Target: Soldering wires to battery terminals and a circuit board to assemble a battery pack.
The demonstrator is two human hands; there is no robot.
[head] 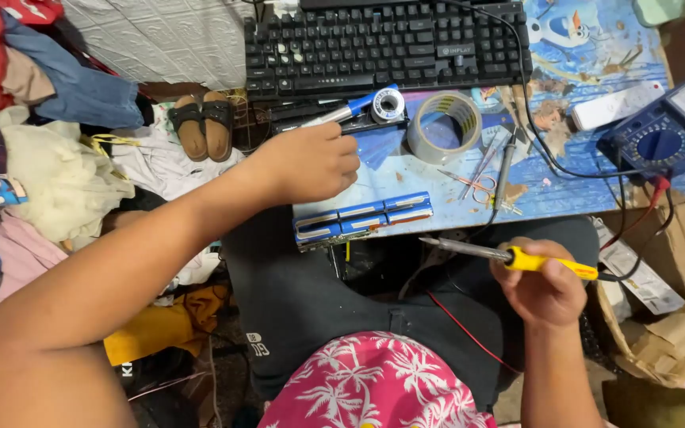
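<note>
Head view looks straight down over my lap to the edge of a small blue table [596, 47], and my two hands are doing different jobs. My right hand [545, 289] is closed in a full grip around the yellow handle of a soldering iron [509, 255], held level over my lap below the table edge, its metal tip pointing left toward the blue battery pack [362, 218], which lies flat at the near edge of the table, a row of blue cells side by side. My left hand [311, 162] is curled into a loose fist just above that pack, knuckles up, close to a blue-handled tool [350, 108] and a small spool of solder wire [388, 103]; whether my fingers pinch a strand of solder or anything else I cannot tell, since the fingertips are tucked under the hand. I judge the step to be getting ready to solder at the pack: iron in hand, tip not yet at the cells. The next move would call for bringing the tip to a terminal with a steady wrist and keeping it off the cell wrapping. Beyond the pack sit a roll of tape [444, 127], small scissors [477, 189], a black keyboard [386, 47] and a blue multimeter [660, 139], which the frame's right edge cuts off. The pack's terminals are too small to make out, and the iron's cord runs out of sight behind my wrist.
</note>
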